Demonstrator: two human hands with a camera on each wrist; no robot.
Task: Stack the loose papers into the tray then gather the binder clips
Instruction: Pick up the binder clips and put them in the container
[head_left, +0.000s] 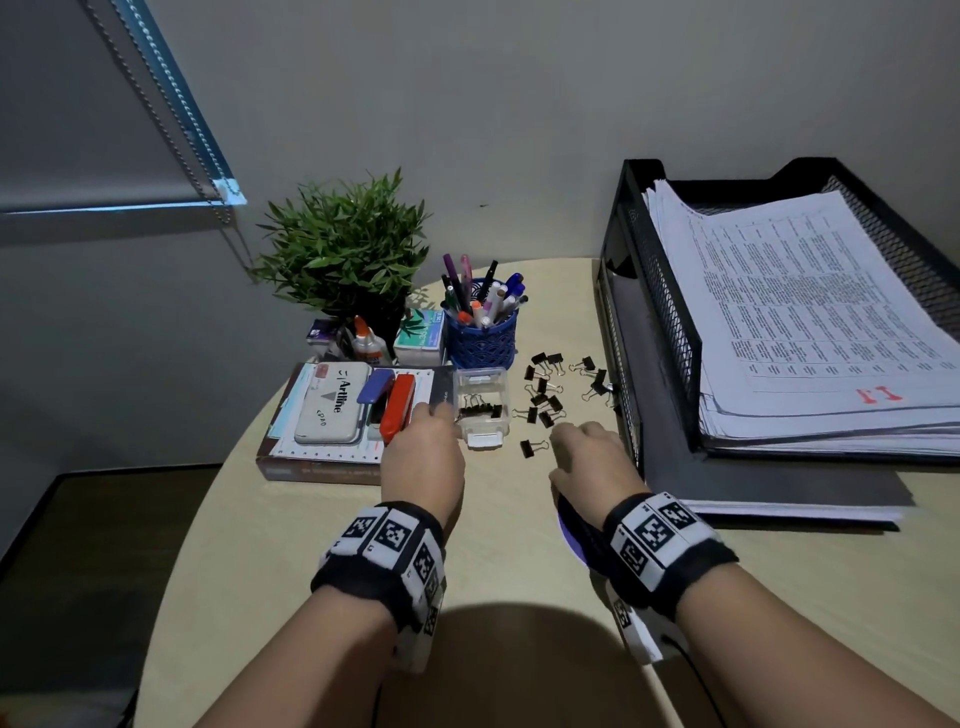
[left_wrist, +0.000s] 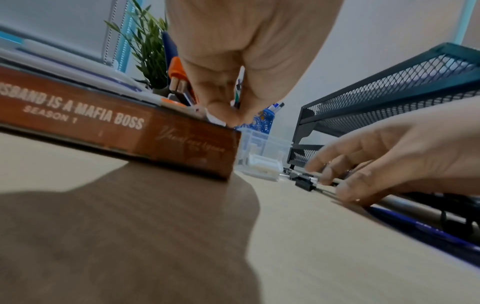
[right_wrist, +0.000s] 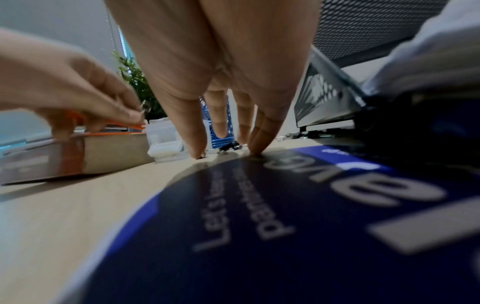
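While our left hand pinches a clip over the box, our right hand spreads empty above scattered clips on the tabletop. Papers fill the tray. We risk flicking clips away.

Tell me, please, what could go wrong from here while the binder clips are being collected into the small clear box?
1. Several binder clips lie against the foot of the mesh tray; a sweep by the right hand might push them under it.
2. The clear box is small and light; the left hand at its edge could tip it, spilling the clips already inside.
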